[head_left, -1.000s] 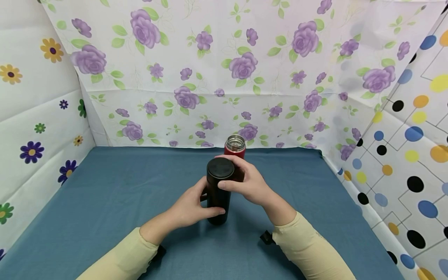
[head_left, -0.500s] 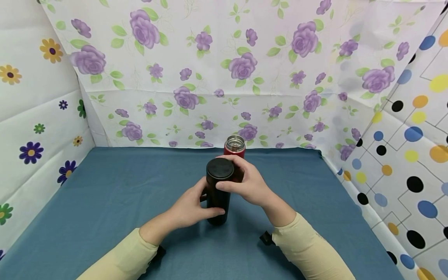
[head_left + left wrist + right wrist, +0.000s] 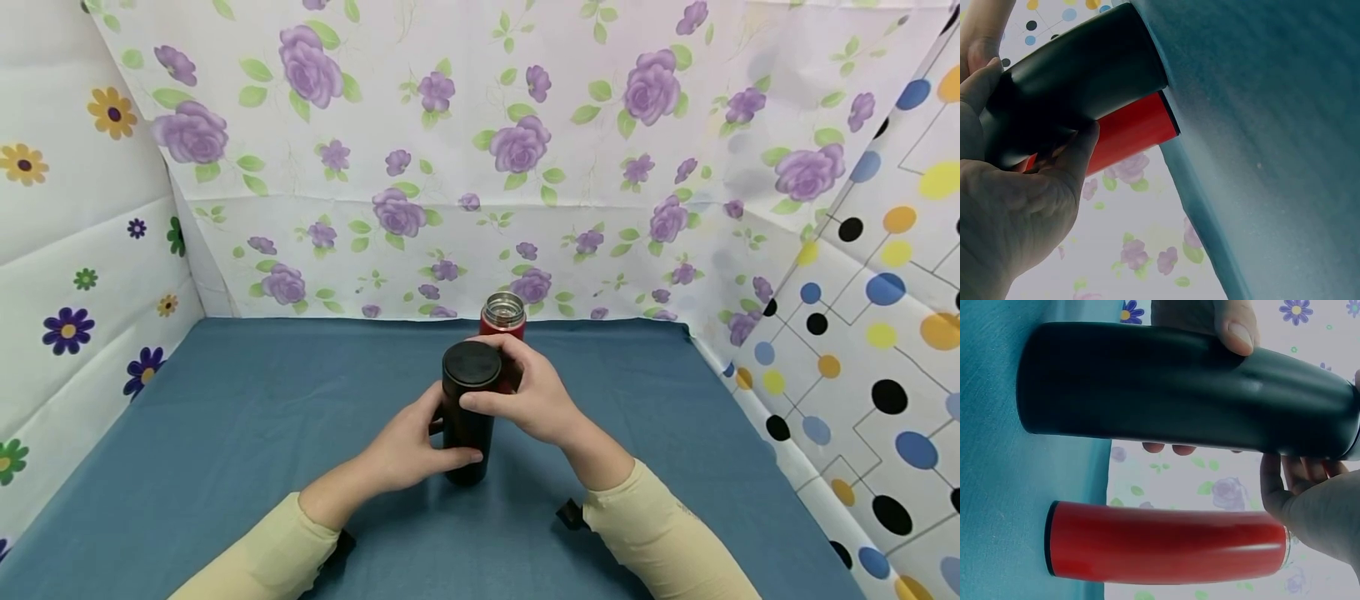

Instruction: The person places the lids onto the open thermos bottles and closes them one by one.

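Observation:
Upright on the blue cloth stands a tall matte-black thermos bottle (image 3: 467,429), topped by a round black lid (image 3: 472,362). My left hand (image 3: 400,442) grips the body from the left, thumb across the near side. Around the upper end curls my right hand (image 3: 538,398), its thumb on the near side just below the lid's top. Just behind the right hand is a red thermos bottle (image 3: 1166,545), also upright; its steel mouth (image 3: 503,309) is uncovered. The right fingers partly hide it in the head view. In the right wrist view the two bottles stand apart.
Blue cloth (image 3: 262,417) covers the table. A white curtain with purple roses (image 3: 420,125) hangs at the back edge. Patterned sheets close off the left (image 3: 82,225) and right (image 3: 847,350) sides. A small black strap piece (image 3: 572,513) juts from the right cuff.
My right thumb has slid slightly to the left across the black bottle's upper end. The left hand, the black bottle and the red bottle stay in place.

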{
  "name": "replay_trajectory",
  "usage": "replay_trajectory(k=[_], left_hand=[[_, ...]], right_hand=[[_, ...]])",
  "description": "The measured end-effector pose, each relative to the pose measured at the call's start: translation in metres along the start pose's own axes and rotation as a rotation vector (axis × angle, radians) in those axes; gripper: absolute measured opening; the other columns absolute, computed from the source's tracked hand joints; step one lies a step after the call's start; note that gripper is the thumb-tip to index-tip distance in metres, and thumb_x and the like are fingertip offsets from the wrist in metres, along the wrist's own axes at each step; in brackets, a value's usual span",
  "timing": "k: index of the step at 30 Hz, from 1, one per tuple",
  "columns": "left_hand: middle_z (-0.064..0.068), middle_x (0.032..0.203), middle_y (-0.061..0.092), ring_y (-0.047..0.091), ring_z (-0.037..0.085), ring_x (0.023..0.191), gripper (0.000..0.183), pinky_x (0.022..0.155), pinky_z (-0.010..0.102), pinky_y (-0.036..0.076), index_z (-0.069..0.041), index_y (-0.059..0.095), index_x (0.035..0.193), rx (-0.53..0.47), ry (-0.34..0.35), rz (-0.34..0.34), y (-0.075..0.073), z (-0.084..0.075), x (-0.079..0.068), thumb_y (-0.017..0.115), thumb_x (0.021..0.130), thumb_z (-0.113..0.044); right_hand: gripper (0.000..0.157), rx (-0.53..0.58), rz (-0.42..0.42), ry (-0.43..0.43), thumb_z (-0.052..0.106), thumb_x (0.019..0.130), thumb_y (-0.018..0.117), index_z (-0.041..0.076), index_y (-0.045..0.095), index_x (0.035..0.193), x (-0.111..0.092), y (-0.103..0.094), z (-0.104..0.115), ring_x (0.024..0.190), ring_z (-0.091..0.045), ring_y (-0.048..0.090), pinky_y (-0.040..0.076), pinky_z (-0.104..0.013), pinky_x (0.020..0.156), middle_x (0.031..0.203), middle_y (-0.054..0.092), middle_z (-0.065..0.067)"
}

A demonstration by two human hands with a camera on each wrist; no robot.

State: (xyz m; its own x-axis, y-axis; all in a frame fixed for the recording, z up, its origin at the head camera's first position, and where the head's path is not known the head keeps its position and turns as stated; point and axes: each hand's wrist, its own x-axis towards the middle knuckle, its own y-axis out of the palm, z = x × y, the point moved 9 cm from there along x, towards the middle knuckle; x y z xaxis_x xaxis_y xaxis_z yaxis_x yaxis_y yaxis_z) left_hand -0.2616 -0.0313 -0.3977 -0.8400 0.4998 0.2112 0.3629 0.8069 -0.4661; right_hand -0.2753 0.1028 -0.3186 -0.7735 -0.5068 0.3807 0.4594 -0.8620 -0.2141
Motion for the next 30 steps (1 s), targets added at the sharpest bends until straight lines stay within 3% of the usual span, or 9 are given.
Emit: replay_trajectory(k=[21, 30], left_hand=[[-0.016, 0.143, 0.051, 0.055, 0.009, 0.129, 0.078, 0.107, 0.051, 0.049, -0.042, 0.040, 0.147, -0.013, 0.000, -0.008, 0.0014, -0.0005, -0.0010, 0.086, 0.084, -0.040], [-0.015, 0.135, 0.056, 0.057, 0.009, 0.126, 0.078, 0.106, 0.052, 0.049, -0.041, 0.041, 0.146, -0.023, 0.001, -0.003, 0.0019, 0.0010, 0.0000, 0.086, 0.083, -0.041]], right_hand=[[0.056, 0.001, -0.035, -0.014, 0.020, 0.086, 0.085, 0.016, 0.057, 0.136, -0.0006, -0.0003, -0.0009, 0.110, -0.029, 0.066, 0.058, -0.043, 0.092, 0.126, 0.063, -0.008], [0.068, 0.103, 0.050, -0.030, 0.020, 0.090, 0.081, 0.012, 0.047, 0.148, 0.0000, 0.0047, -0.0029, 0.121, -0.031, 0.061, 0.055, -0.045, 0.098, 0.136, 0.057, -0.012]])
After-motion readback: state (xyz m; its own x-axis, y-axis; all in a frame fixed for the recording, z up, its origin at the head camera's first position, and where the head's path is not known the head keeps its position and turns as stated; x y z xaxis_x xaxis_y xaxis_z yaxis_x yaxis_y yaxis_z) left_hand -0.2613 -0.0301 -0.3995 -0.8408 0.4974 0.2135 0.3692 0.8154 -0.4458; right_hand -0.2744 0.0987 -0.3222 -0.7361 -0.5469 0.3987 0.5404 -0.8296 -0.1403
